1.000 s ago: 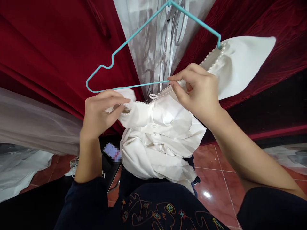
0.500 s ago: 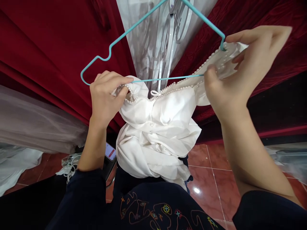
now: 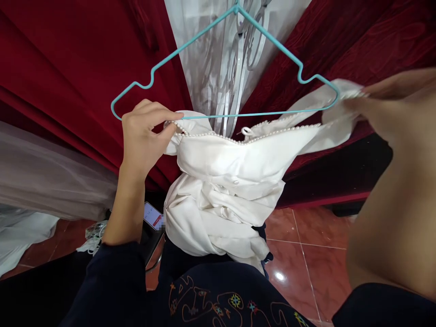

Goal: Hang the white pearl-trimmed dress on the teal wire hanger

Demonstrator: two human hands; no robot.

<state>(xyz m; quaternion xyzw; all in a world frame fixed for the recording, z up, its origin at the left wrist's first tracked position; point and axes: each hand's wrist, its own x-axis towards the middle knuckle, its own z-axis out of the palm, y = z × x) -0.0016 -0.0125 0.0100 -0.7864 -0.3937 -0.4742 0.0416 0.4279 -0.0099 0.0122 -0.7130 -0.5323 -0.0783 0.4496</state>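
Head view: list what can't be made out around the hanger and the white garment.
- Hanger hook: cut off by the top edge.
- Right hand: blurred and close to the lens; its grip on the white garment is unclear.
- Phone screen: too small, partly hidden by the left hand's forearm.
- Garment's lower part: bunched, shape unreadable.

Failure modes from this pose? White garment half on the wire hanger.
1. The left hand pinches the pearl-trimmed white satin garment beside the teal wire hanger, not over its left end; released, that side would likely drop.
2. The right hand pulls the strap taut past the hanger's right tip; the pearl trim might snag or tear.
3. Bunched fabric hangs low and could touch the red tiled floor.
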